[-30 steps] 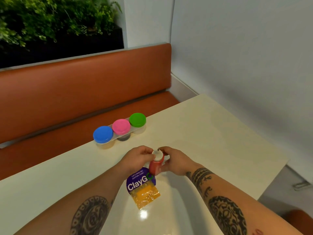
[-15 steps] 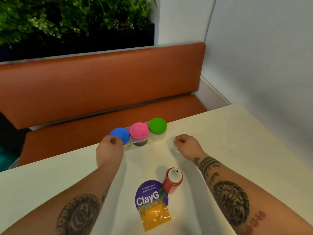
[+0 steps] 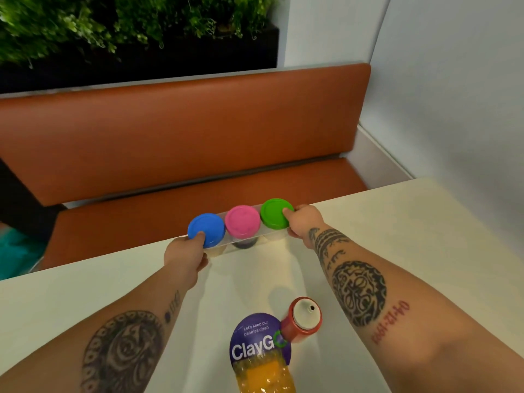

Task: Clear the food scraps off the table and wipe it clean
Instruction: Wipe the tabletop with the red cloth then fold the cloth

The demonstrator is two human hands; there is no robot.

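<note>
- My left hand (image 3: 185, 255) lays its thumb (image 3: 200, 238) flat on the blue lid (image 3: 205, 228). The other fingers curl under that end of the tub pack (image 3: 249, 246) and are mostly hidden, so I read the hold as a pinch.
- My right hand (image 3: 304, 221) mirrors it at the other end, thumb (image 3: 287, 212) on the green lid (image 3: 275, 212) and the remaining fingers tucked out of sight behind the pack. That too looks like a pinch.
- The pink lid (image 3: 242, 225) sits between the two. The clear pack of three tubs lies along the far edge of the table (image 3: 411, 251), just beside the orange bench (image 3: 170, 137). I cannot tell whether it is lifted or resting.
- Nearer to me, a red bottle (image 3: 300, 321) with a white cap stands upright against a purple ClayGo disc (image 3: 255, 341). A yellow packet (image 3: 266, 375) overlaps the disc's near edge.
- I judge the task barely begun: neither hand holds a cloth, and the yellow packet looks wrapped.
- I can make out no loose food scraps on the tabletop, and the tubs' contents are unclear.
- Left to do, as I judge it: move the pack, gather any scraps, then wipe the whole surface.
</note>
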